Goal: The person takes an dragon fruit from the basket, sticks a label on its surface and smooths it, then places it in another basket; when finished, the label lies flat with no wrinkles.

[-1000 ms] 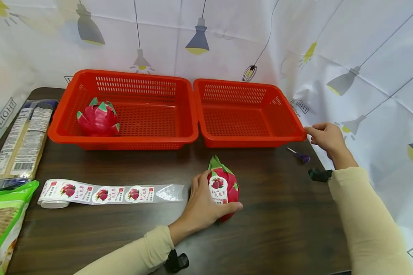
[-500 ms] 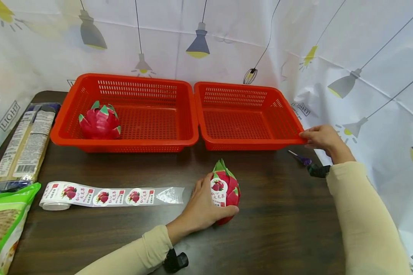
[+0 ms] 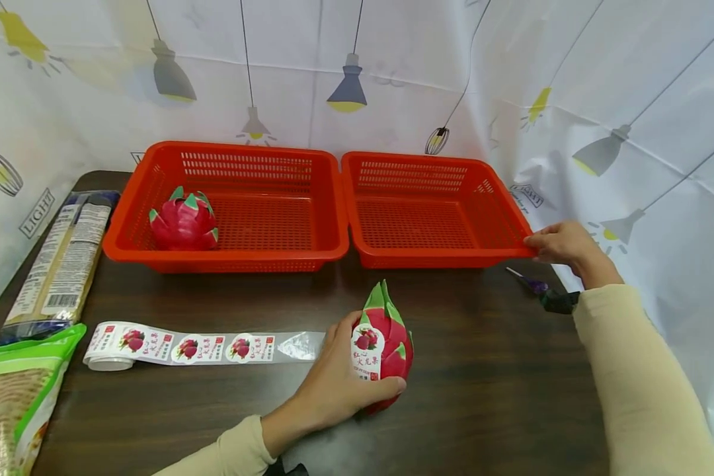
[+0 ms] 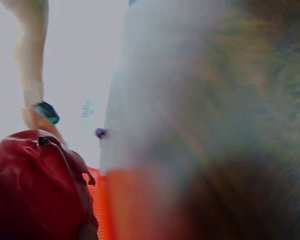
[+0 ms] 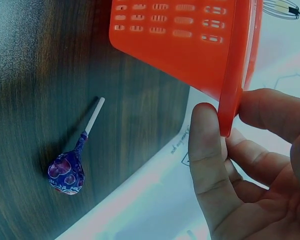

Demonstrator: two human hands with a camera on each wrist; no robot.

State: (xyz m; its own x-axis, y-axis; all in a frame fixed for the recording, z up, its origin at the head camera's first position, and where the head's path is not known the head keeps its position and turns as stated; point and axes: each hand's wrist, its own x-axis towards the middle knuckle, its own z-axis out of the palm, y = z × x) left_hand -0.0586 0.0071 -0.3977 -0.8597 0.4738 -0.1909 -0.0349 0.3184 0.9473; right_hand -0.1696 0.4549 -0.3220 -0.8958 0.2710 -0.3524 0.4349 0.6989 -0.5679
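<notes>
My left hand (image 3: 339, 380) grips a red dragon fruit (image 3: 395, 354) with green leaf tips and a round-topped sticker (image 3: 367, 344) on its side. In the left wrist view the same dragon fruit (image 4: 37, 192) shows its smooth red end, with fingertips at its edges. At the far right my right hand (image 3: 571, 248) pinches the front right corner of the right red basket (image 3: 428, 252). Close up in the right wrist view, thumb and fingers of the right hand (image 5: 260, 170) hold the basket's rim (image 5: 235, 75) between them. Nothing lies in that basket.
Another dragon fruit (image 3: 184, 221) sits in the left red basket (image 3: 238, 256). A sticker roll (image 3: 196, 347) lies unrolled across the table's left half. Two bagged packages, one blue and clear (image 3: 65, 261), one green (image 3: 26, 390), line the left side. A purple lollipop (image 5: 66, 172) lies near the right basket.
My right hand has taken hold of the basket's corner, which it was beside or just touching a second ago. The left hand has shifted slightly left and nearer with the dragon fruit.
</notes>
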